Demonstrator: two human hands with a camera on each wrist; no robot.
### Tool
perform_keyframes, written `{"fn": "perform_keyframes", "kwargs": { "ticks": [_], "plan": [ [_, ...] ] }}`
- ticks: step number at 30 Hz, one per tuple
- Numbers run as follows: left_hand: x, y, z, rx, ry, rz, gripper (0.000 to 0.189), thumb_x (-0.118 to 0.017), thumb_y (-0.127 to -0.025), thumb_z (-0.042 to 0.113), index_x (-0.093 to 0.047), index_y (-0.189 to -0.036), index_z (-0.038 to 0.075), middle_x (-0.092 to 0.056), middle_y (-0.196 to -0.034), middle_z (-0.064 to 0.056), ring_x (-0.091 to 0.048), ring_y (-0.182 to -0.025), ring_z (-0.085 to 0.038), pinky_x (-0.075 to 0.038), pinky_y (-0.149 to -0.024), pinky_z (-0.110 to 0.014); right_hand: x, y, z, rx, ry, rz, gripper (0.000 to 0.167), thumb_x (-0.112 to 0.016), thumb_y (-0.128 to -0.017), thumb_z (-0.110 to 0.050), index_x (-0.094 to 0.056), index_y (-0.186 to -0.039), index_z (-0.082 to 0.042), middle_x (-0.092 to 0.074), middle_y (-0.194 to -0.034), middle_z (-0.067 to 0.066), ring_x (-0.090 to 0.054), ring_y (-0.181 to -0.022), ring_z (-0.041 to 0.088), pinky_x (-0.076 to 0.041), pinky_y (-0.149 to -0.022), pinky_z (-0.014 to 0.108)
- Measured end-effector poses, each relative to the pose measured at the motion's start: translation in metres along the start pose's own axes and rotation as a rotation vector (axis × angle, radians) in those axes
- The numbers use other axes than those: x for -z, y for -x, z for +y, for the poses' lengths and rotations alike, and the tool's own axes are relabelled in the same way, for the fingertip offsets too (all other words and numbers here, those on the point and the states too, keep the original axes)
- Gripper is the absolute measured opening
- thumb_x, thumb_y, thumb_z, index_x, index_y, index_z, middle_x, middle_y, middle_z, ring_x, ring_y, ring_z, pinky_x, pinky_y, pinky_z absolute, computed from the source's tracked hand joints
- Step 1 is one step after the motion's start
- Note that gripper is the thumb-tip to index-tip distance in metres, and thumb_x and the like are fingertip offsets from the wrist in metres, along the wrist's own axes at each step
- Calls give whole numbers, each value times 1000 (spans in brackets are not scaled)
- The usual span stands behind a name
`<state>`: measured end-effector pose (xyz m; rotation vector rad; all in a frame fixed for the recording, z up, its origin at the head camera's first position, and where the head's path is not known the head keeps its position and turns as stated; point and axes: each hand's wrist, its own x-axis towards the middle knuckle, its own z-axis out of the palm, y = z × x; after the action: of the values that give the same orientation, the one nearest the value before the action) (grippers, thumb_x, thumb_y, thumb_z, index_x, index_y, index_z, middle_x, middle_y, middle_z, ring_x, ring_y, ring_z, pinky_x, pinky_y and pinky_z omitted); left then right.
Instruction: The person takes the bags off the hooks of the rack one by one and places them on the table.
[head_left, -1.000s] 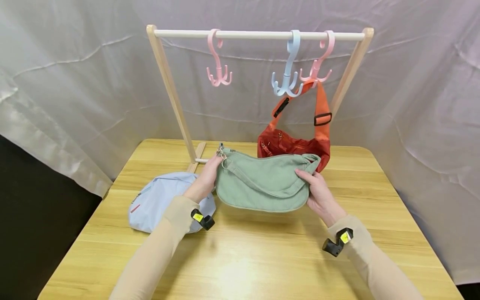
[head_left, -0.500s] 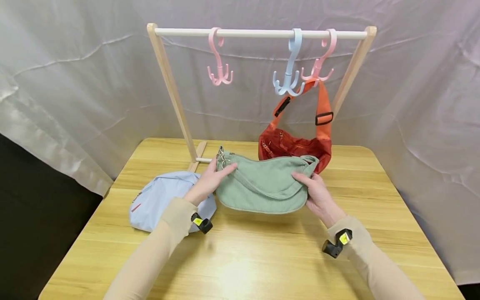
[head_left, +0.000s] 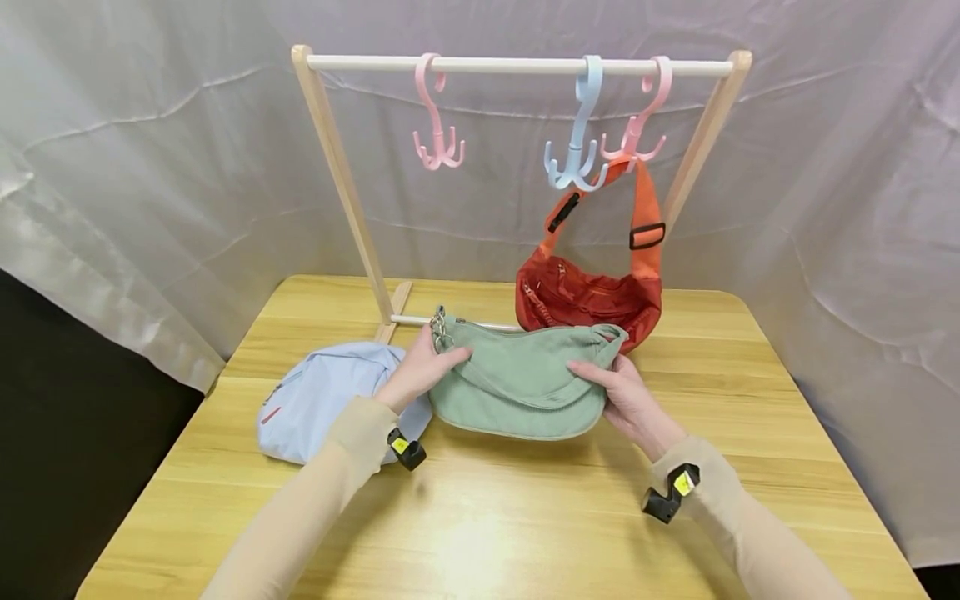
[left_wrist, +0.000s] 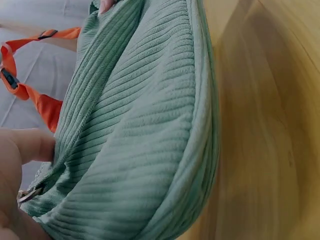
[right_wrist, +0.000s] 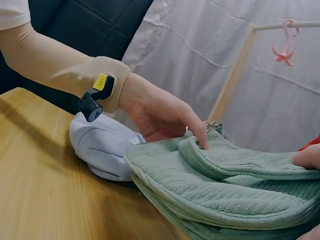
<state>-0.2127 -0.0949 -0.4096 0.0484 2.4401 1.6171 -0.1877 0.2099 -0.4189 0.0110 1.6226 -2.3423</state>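
Observation:
A green corduroy shoulder bag (head_left: 517, 400) is held between both hands above the table, its strap lying across the front. My left hand (head_left: 422, 367) grips its left end beside the metal rings (head_left: 441, 332), thumb on the front. At the other end my right hand (head_left: 626, 396) holds the bag with the thumb over the front and the fingers behind, hidden in the head view. The left wrist view shows the ribbed cloth (left_wrist: 145, 130) close up, hanging near the table. In the right wrist view the left thumb presses on the strap (right_wrist: 215, 160).
A wooden rack with a white bar (head_left: 510, 65) stands at the back. From it hang two pink hooks (head_left: 437, 150) and a blue hook (head_left: 576, 158). A red bag (head_left: 585, 300) hangs by its orange strap on the right pink hook. A light blue bag (head_left: 322, 400) lies at left.
The left thumb has come onto the front of the green bag. Both hands have lowered the bag slightly, its right end shifting a little left. The other bags and the hooks stay put.

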Motion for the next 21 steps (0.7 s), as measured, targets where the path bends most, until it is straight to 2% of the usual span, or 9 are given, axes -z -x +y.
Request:
{"fn": "perform_keyframes", "kwargs": {
  "ticks": [2, 8, 12, 15, 17, 19, 21],
  "plan": [
    [1, 0, -3, -10, 4, -17, 70, -68, -92, 26, -33, -148, 4, -41, -153, -20, -37, -147, -36, -27, -123, -53, 1, 0, 1, -12, -6, 5, 34, -57, -99, -2, -45, -128, -15, -70, -109, -13, -67, -103, 1, -54, -94, 19],
    [4, 3, -7, 1, -27, -97, 84, -70, -88, 18, -22, -156, 4, -33, -160, -20, -30, -151, -35, -23, -125, -54, 6, 0, 3, -45, -52, -8, 14, -51, -105, -16, -59, -116, -17, -73, -105, -11, -67, -101, 0, -54, -94, 19],
    [5, 4, -9, 16, -85, -164, 84, -71, -87, 17, -24, -155, 1, -32, -160, -21, -28, -151, -36, -22, -125, -55, 10, 0, 4, -59, -74, -43, 16, -49, -106, -23, -65, -108, -21, -72, -107, -12, -65, -104, 0, -51, -96, 18],
    [4, 6, -10, 22, -119, -205, 86, -72, -87, 16, -23, -156, -1, -31, -161, -23, -28, -151, -38, -22, -125, -55, 15, -1, 8, -88, -58, -62, 14, -48, -106, -24, -62, -108, -20, -71, -107, -12, -64, -105, 0, -51, -97, 18],
    [3, 7, -12, 29, -168, -214, 94, -74, -86, 18, -17, -158, -2, -28, -163, -25, -27, -152, -39, -21, -125, -54, 18, -1, 11, -114, -38, -57, 13, -48, -106, -23, -60, -108, -19, -71, -105, -12, -66, -102, 1, -53, -94, 19],
    [0, 7, -14, 26, -231, -218, 91, -76, -86, 20, -22, -155, -5, -40, -154, -28, -39, -145, -40, -28, -123, -54, 21, -2, 15, -142, -20, -53, 13, -48, -106, -21, -61, -107, -19, -73, -102, -12, -67, -99, 1, -54, -91, 21],
    [-2, 7, -18, 26, -291, -214, 94, -77, -86, 23, -20, -155, -6, -42, -152, -29, -41, -144, -40, -29, -122, -53, 23, -2, 20, -157, -26, -41, 13, -49, -106, -19, -62, -107, -19, -73, -101, -11, -68, -98, 2, -55, -90, 21]
  ]
}}
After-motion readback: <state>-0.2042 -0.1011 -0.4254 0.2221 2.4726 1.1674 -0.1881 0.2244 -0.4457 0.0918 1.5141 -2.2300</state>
